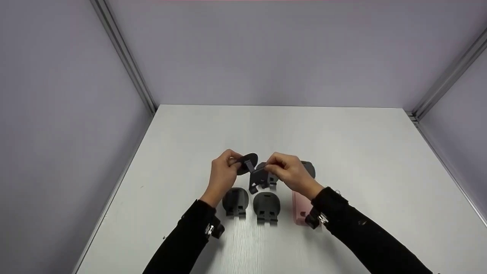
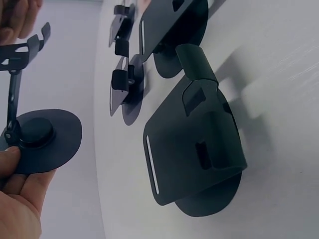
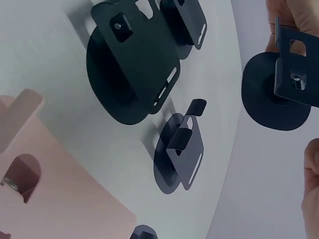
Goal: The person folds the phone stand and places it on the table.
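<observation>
A black folding phone stand, its round base lifted off the table, is between my two hands. My left hand grips the rim of that base, thumb on one face and fingers under the other. At the stand's slotted plate, the fingertips of my right hand pinch the edge in the head view. A short hinged arm joins plate and base, tilted apart. Below my hands, a dark stand and another beside it rest on the table.
A pink stand lies under my right forearm. Another dark stand is partly hidden behind my right hand, and one more sits behind the held one. Grey panels enclose the white table at back and sides.
</observation>
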### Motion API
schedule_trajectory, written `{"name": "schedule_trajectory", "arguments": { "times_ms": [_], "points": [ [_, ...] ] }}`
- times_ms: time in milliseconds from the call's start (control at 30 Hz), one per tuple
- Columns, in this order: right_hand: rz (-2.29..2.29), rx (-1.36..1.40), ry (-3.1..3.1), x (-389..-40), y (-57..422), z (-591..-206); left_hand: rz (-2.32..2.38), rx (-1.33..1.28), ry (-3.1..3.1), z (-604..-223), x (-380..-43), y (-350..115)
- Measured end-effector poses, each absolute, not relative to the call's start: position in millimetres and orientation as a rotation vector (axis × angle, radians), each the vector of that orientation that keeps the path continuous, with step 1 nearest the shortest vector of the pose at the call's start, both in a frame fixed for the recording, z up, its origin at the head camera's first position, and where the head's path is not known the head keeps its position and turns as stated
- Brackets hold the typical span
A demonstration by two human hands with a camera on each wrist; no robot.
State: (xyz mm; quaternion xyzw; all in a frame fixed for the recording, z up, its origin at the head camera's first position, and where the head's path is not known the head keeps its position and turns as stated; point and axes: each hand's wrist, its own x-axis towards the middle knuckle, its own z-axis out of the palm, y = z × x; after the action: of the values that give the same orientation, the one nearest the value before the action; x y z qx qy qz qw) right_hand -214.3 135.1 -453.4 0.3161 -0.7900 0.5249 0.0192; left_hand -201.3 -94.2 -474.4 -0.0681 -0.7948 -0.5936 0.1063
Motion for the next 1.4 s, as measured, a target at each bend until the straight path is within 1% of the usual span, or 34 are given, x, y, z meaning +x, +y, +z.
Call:
{"name": "schedule_trajectory", "arguments": {
  "times_ms": [200,433,667,900,1000,1267,1400],
  "points": [
    [1.605,0.981,-2.469,-216,136,-458,-1.701,-0.288,-2.331,-474,-201,-91],
    [1.597,0.934,-2.516,-195,129,-428,-1.587,-0.381,-2.332,-473,-197,-89],
    [1.587,0.903,-2.528,-195,128,-429,-1.483,-0.434,-2.320,-473,-195,-87],
    [1.590,0.877,-2.556,-194,127,-429,-1.403,-0.434,-2.355,-470,-192,-85],
    [1.616,0.851,-2.568,-195,127,-431,-1.397,-0.443,-2.357,-469,-191,-84],
    [1.650,0.774,-2.610,-213,131,-460,-1.344,-0.552,-2.296,-471,-191,-81],
    [1.687,0.778,-2.599,-215,133,-464,-1.306,-0.595,-2.263,-473,-191,-80]
  ]
}}
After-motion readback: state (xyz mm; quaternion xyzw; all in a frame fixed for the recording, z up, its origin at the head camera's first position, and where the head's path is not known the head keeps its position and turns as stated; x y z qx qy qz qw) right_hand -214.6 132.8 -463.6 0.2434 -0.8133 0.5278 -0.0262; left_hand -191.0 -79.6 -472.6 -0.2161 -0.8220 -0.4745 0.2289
